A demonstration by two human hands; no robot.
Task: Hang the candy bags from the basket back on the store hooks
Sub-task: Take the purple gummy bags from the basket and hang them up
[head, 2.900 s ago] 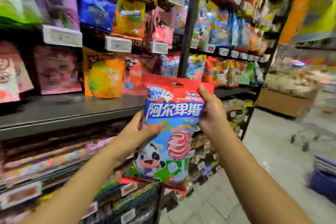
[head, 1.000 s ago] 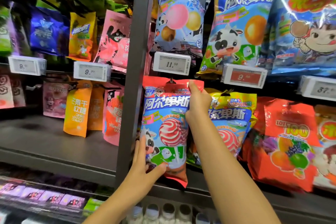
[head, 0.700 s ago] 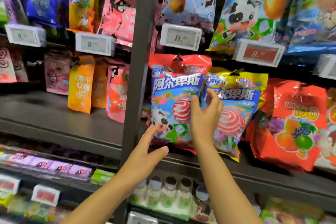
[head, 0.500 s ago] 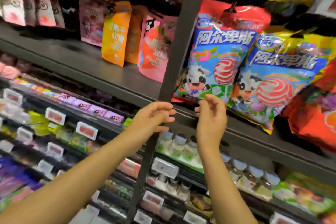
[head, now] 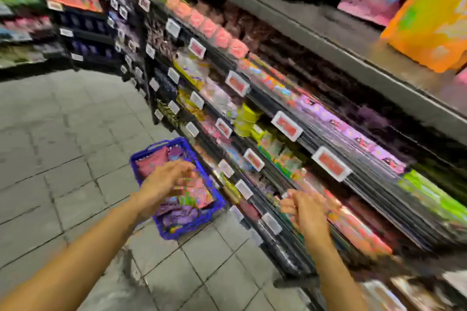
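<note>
The left hand [head: 164,182] hovered over the blue basket [head: 217,206] on the floor [head: 63,134], its grip spread and empty. Candy bags [head: 194,193] lay heaped inside, too blurred to count; one basket, two hands. The right hand [head: 307,211] hung loosely curled, holding nothing, near the lower shelves [head: 290,113]. A hasty grab might snag several bags together and spill some.

Seemingly plastic basket [head: 216,203], matt floor tiles [head: 63,134]
</note>
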